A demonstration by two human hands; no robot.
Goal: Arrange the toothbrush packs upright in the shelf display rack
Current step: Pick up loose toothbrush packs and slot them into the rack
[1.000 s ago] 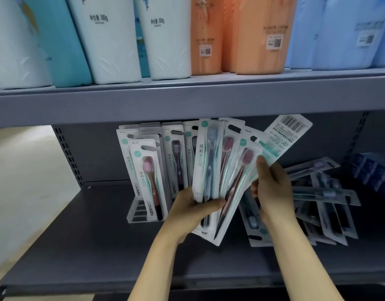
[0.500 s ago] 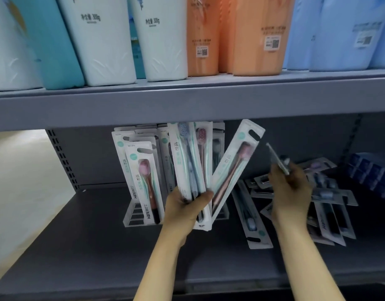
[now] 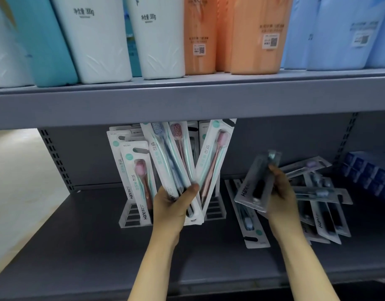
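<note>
Fingers first: our left hand (image 3: 173, 200) has its thumb (image 3: 190, 190) curled over the front of a fan of three toothbrush packs (image 3: 178, 166), the other fingers hidden behind them. Our right hand (image 3: 279, 196) has its fingers wrapped behind a single grey-backed toothbrush pack (image 3: 255, 181) and grips it, tilted, printed back toward us.

Left to right on the lower shelf (image 3: 78, 242):
- Clear display rack (image 3: 130, 216) sits toward the back, left of centre. Several packs already stand upright in it; the front one (image 3: 135, 170) shows a pink brush head, more stand behind it up to the underside of the upper shelf.
- The fan in the left hand is held in front of the rack's right part, tops spread: a blue-head brush on the left, a pink-head one in the middle, a rose-handled one leaning right.
- One pack (image 3: 249, 222) lies flat just right of the rack, head end toward the front edge.
- The gripped pack hovers above the shelf, between that flat one and the loose pile.
- Loose pile of toothbrush packs (image 3: 317, 192) lies flat and crisscrossed toward the right end, partly under the right hand.
- Blue boxes (image 3: 369, 172) at the far right edge, blurred.

Upper shelf (image 3: 187, 98): pale teal and white pouches (image 3: 96, 40), orange pouches (image 3: 248, 35), then blue ones (image 3: 330, 31).
</note>
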